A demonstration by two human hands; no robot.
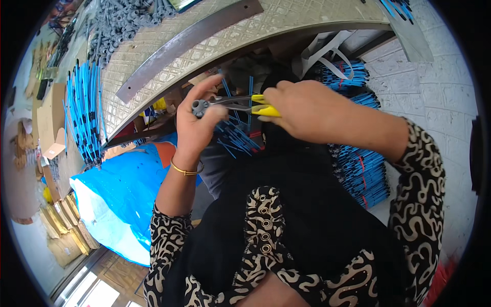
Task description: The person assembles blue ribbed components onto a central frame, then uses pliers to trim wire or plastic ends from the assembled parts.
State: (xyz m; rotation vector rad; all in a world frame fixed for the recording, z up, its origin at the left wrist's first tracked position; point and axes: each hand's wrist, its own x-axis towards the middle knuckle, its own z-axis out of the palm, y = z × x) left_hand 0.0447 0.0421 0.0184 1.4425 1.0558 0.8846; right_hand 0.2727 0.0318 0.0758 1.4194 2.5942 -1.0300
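Observation:
My right hand [294,105] is closed round the yellow handles of a pair of pliers [266,110]. The dark metal jaws point left and reach the small grey round plastic fitting [199,107] with holes in it. That fitting is gripped in my left hand [193,123], whose thumb is smeared by motion and whose index finger is raised. Whether the jaw tips bite on the fitting is hard to make out. Below and behind the pliers lie thin blue rods [238,137] with black ends; a few stand upright behind the tool.
Ahead is a textured tabletop [220,38] carrying a long flat metal bar [184,43] and a heap of grey fittings [120,25]. Blue rods [82,107] lean over its left end. A blue tarp sack [115,189] sits left; tied rod bundles [360,174] lie right.

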